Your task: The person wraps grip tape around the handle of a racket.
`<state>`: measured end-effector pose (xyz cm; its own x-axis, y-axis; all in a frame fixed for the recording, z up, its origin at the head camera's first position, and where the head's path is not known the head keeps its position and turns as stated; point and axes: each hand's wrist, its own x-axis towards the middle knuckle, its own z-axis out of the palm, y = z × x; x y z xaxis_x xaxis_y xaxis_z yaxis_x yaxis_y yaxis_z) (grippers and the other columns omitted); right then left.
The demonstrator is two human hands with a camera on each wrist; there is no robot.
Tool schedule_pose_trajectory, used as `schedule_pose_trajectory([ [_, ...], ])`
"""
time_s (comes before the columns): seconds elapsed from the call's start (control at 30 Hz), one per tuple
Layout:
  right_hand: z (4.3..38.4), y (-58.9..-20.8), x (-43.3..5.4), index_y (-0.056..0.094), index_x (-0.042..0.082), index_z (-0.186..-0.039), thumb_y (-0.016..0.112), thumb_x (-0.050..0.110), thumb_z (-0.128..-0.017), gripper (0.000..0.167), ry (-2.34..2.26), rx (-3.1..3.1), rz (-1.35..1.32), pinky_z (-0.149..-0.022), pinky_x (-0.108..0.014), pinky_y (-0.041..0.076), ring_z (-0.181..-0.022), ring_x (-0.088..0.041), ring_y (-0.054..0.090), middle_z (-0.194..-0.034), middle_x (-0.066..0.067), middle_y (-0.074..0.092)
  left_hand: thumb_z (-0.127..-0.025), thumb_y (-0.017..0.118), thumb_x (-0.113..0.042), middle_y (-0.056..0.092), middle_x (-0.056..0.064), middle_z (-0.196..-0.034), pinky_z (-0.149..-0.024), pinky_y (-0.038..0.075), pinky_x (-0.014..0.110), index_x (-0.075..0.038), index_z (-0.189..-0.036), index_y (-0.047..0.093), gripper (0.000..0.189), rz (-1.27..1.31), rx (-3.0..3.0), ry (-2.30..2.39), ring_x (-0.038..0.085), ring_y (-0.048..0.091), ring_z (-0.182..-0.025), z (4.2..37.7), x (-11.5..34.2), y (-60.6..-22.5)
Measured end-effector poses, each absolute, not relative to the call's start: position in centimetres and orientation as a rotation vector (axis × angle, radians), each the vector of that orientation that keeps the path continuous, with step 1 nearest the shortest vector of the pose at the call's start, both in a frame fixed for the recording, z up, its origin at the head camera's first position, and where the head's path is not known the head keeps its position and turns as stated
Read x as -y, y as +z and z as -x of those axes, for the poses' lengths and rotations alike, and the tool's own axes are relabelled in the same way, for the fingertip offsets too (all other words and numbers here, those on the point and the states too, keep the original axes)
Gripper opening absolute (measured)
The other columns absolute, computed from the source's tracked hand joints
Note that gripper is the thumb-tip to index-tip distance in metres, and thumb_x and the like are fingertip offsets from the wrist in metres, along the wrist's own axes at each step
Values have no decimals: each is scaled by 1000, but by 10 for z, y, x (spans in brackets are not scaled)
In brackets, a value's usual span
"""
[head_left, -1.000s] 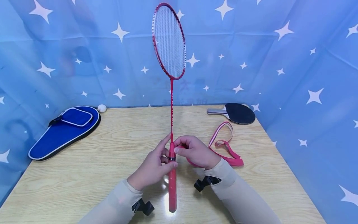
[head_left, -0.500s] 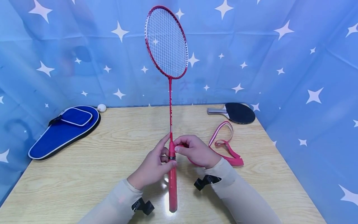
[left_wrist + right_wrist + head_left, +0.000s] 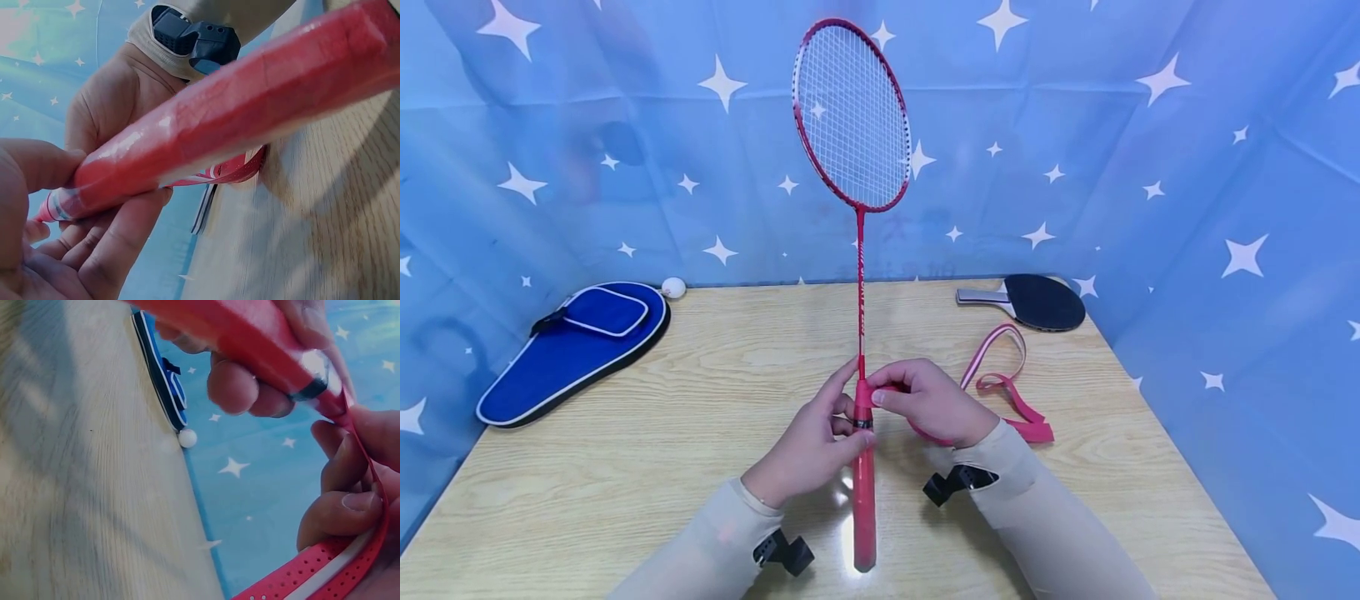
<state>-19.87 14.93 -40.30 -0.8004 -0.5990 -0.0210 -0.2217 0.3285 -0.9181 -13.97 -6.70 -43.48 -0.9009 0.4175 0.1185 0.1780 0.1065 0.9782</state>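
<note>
A red badminton racket (image 3: pixel 864 500) stands nearly upright before me, strings tilted away to the side. My left hand (image 3: pixel 801 458) holds it near the top of the handle, thumb in front and fingers behind. A dark band (image 3: pixel 310 389) rings the handle there. Just above that band, my right hand (image 3: pixel 936 408) pinches a red perforated grip tape (image 3: pixel 294 572) against the cone. From that hand the tape runs down to the table, where its loose end (image 3: pixel 1033 432) lies curled. The smooth red handle (image 3: pixel 206 119) fills much of the left wrist view.
A blue paddle case (image 3: pixel 568 358) lies at the left of the wooden table (image 3: pixel 700 517), with a white ball (image 3: pixel 673 287) by its upper end. Back right lies a black table tennis bat (image 3: pixel 1043 302). A blue star-patterned curtain (image 3: pixel 737 150) surrounds the back and sides.
The racket has turned in my left hand, so its strings show wider. At the cone, more of the tape now shows lying across it beside my right fingers.
</note>
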Motion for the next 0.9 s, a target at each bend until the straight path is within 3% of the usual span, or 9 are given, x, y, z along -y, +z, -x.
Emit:
schedule_pose_trajectory([
  [0.13,200,-405,-150,75,5,-127,64,9,-103,26,-1475,-2209,733,-92,-35,55,-99,-25,62,-114,-7,74,-95,72,0,65,12,-100,-72,63,29,-23,-170,15,97,-625,-2145,1907,22,73,-83,140,67,-435],
  [0.37,199,-406,-149,74,6,-129,60,10,-106,27,-1471,-2121,771,-101,-36,53,-111,-24,63,-121,-7,74,-96,63,10,66,19,-114,-85,65,34,-25,-171,10,98,-644,-1948,2007,42,75,-103,141,69,-435],
  [0.5,199,-406,-149,75,7,-125,57,10,-107,25,-1481,-2059,797,-108,-37,50,-118,-24,62,-120,-6,74,-95,58,12,65,25,-122,-88,64,35,-22,-171,10,96,-702,-1897,2026,40,75,-104,141,68,-436],
  [0.8,197,-409,-146,71,5,-111,57,6,-106,15,-1537,-2060,792,-88,-33,53,-92,-26,60,-99,-10,69,-99,60,6,63,34,-135,-86,64,33,-25,-171,11,92,-703,-1915,1989,55,70,-107,142,70,-438],
  [0.9,196,-409,-144,70,3,-109,57,6,-106,13,-1556,-2054,783,-85,-33,55,-88,-25,62,-95,-10,68,-98,60,6,65,32,-133,-80,66,34,-25,-171,11,93,-653,-1959,1962,47,74,-101,141,70,-437],
])
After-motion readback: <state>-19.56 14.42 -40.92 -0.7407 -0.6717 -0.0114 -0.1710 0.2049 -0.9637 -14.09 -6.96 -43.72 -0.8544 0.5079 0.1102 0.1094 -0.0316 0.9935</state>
